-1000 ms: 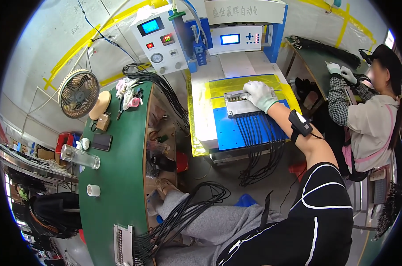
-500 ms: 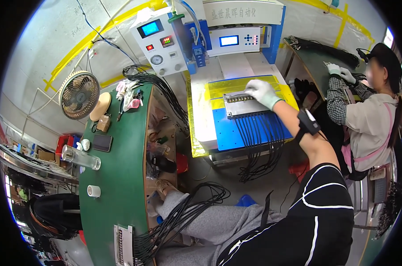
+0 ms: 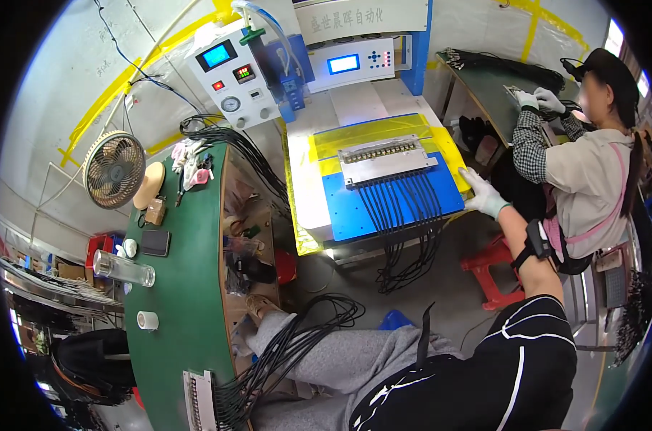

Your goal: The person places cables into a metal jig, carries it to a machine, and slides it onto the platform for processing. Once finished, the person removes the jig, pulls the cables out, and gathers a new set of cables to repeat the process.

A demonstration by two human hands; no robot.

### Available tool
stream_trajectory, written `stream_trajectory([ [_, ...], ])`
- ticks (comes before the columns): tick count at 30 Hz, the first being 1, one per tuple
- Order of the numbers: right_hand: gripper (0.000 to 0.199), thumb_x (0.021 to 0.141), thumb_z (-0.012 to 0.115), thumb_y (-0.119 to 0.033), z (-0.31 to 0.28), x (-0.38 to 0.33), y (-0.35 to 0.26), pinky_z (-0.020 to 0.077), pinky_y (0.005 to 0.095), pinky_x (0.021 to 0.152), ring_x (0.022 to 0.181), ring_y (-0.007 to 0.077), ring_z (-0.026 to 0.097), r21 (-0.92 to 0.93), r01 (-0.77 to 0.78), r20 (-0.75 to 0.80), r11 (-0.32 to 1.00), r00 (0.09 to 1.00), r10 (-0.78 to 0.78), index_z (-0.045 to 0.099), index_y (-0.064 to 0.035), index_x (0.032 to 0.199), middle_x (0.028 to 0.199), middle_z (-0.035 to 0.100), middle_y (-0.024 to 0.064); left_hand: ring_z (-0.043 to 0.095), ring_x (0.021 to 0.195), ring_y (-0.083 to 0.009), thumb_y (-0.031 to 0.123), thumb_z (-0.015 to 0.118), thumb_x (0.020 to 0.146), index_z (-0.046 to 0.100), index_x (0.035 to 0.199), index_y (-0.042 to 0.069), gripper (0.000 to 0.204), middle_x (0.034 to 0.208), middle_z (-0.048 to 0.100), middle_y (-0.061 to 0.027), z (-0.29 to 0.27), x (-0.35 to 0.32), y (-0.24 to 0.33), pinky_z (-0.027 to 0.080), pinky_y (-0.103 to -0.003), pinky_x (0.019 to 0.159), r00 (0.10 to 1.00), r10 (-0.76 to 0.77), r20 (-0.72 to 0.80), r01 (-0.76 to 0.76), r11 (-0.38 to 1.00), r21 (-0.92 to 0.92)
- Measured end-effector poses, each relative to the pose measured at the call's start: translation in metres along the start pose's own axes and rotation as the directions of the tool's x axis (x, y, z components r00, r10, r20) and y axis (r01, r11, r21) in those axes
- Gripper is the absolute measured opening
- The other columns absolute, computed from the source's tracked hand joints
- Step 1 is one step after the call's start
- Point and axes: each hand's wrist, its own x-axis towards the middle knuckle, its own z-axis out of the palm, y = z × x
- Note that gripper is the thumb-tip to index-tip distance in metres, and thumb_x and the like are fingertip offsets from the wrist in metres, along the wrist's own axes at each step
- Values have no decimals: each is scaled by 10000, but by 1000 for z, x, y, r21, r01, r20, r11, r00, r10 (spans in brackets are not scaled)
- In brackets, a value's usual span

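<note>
Black cables [image 3: 401, 197] are held in two metal holders [image 3: 385, 165], one laid over a blue plate [image 3: 340, 219], the other holder [image 3: 203, 402] set on the desk [image 3: 175, 305], where one clear bottle [image 3: 128, 269] is placed, contents indistinct. The right grip [image 3: 485, 194] is spread open at the platform's yellow edge [image 3: 450, 159], nothing visibly held; the left grip's state cannot be told.

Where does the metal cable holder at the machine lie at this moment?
In the head view, the metal cable holder lies above and slightly right of centre on the blue plate, left of and apart from the right hand.
</note>
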Motion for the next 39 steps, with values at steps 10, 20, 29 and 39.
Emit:
stream_trajectory([
  [10, 754, 674, 802, -175, 12, 4, -3, 495, 391, 980, 1165, 368, 601, 69, -142, -88, 987, 985, 148, 576, -136, 1393, 1334, 584, 193, 638, 1001, -283, 272, 572, 1026, 601, 1268, -15, 376, 1144, 681, -171, -27, 10, 0, 532, -415, 923, 998, -69, 3, 69, 997, -23],
  [20, 521, 793, 776, -225, -22, 56, -120, 448, 397, 1067, 1278, 345, 554, 365, -68, -210, 929, 966, 153, 649, -61, 1271, 1364, 591, 200, 643, 968, -282, 208, 591, 1018, 605, 1234, -35, 325, 1097, 681, -175, -38, 14, 2, 548, -416, 905, 991, -126, -52, 119, 985, -126],
  [29, 715, 922, 597, -545, 60, 106, -148, 239, 537, 1199, 1443, 367, 365, -341, 208, -58, 917, 969, -241, 477, -94, 1464, 1514, 454, 194, 632, 1001, -285, 180, 619, 1001, 587, 1273, -15, 336, 1146, 663, -185, -13, 4, -3, 539, -417, 918, 999, -42, -25, 41, 997, -67],
  [39, 648, 935, 608, -496, 49, 98, -194, 263, 529, 1190, 1413, 381, 406, -194, 241, -362, 951, 883, -298, 529, -49, 1398, 1458, 500, 216, 617, 1072, -298, 203, 612, 1008, 582, 1301, 12, 352, 1223, 646, -177, -13, 5, -2, 509, -426, 973, 999, -12, 36, 15, 997, -74],
])
